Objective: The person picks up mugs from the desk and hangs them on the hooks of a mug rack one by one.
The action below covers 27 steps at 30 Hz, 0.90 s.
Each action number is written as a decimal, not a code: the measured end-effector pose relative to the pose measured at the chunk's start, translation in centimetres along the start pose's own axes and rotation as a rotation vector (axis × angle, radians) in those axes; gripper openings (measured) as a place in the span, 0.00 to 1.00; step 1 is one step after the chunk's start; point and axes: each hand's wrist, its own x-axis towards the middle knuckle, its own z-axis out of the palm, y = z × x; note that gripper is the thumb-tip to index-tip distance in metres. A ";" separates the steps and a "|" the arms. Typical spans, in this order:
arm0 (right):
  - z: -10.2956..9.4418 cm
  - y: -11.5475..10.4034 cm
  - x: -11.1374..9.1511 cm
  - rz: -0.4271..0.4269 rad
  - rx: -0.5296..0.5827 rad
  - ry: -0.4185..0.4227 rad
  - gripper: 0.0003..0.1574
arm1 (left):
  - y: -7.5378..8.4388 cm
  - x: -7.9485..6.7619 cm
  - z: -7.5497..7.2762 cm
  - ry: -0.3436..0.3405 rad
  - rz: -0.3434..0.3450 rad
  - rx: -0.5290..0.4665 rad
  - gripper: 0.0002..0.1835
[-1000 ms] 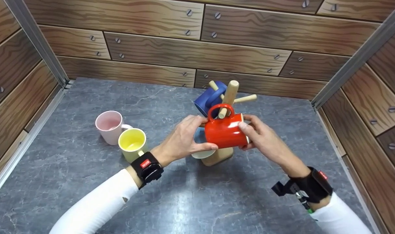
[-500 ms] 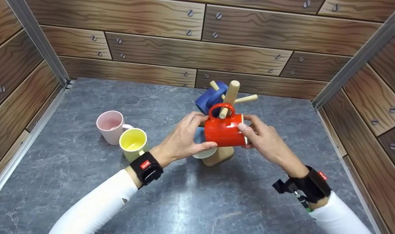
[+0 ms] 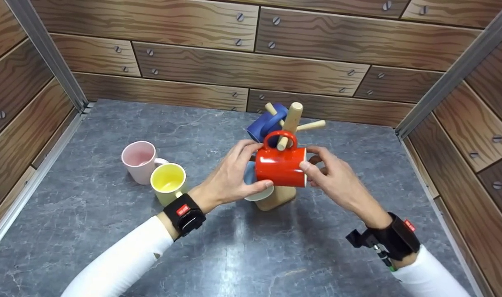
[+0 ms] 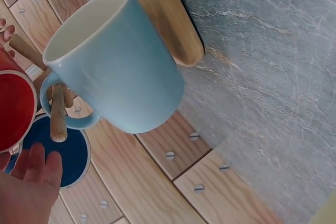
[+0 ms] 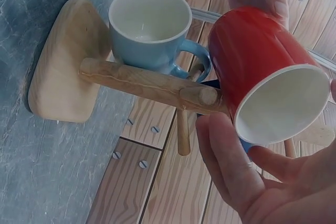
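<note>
A red mug point(image 3: 280, 167) lies sideways, its handle looped around a front peg of the wooden mug tree point(image 3: 292, 117). My left hand point(image 3: 234, 177) holds it at the base end, thumb below and fingers above. At the rim end, my right hand point(image 3: 337, 177) holds it, with the thumb on the rim; in the right wrist view some fingers point(image 5: 231, 156) curve beside the opening. A light blue mug point(image 4: 118, 64) hangs from another peg below the left hand, partly hidden in the head view. Behind the red one hangs a dark blue mug point(image 3: 261, 126).
A pink mug point(image 3: 139, 163) and a yellow mug point(image 3: 168, 183) stand upright on the grey marbled table point(image 3: 234, 247), left of the tree. One peg point(image 3: 313, 125) points right with nothing on it. Wood-patterned walls point(image 3: 201, 66) surround the table.
The red mug has shifted slightly left along with my left hand, and it now lies more level. My right thumb sits closer to its rim edge, and the handle stays around the peg.
</note>
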 end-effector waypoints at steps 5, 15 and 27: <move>-0.2 -0.1 -0.3 -0.035 -0.044 0.061 0.39 | 0.0 -0.2 -0.3 0.055 0.009 0.012 0.45; -2.0 -0.7 0.3 -0.213 -0.086 0.348 0.37 | 1.6 3.0 -2.5 0.233 0.188 0.031 0.37; -2.1 -3.1 4.1 -0.435 -0.246 0.512 0.40 | 3.8 5.9 -2.4 0.203 0.362 0.095 0.16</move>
